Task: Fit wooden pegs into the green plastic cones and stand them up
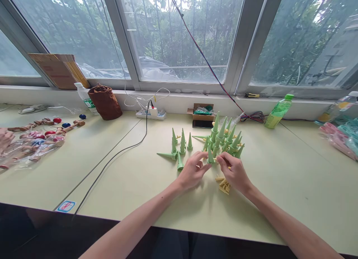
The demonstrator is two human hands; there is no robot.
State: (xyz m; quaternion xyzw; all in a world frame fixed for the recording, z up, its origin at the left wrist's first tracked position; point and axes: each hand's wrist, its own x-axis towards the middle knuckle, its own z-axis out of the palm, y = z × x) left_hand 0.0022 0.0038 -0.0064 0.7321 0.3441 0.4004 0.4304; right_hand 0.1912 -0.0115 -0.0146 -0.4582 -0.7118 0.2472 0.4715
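Observation:
My left hand [194,170] grips a small green plastic cone [210,156] near its base, with the tip pointing up. Right beside it, my right hand [233,171] is closed in a pinch at the cone's side; whatever lies between those fingers is mostly hidden, though a bit of yellow shows there. Below my right hand is a little pile of pale yellow pegs [223,185]. Behind both hands stands a dense cluster of green cones [220,134], some with yellow bits at them. To the left are several more cones [182,145], a few lying on their sides.
A small cardboard box [203,109] and a dark phone [203,124] sit behind the cones. A green bottle [278,111] stands right, a brown pouch [105,101] left. A black cable [120,149] crosses the table [125,188]. Another person's hand [5,139] is at far left by bagged wooden toys.

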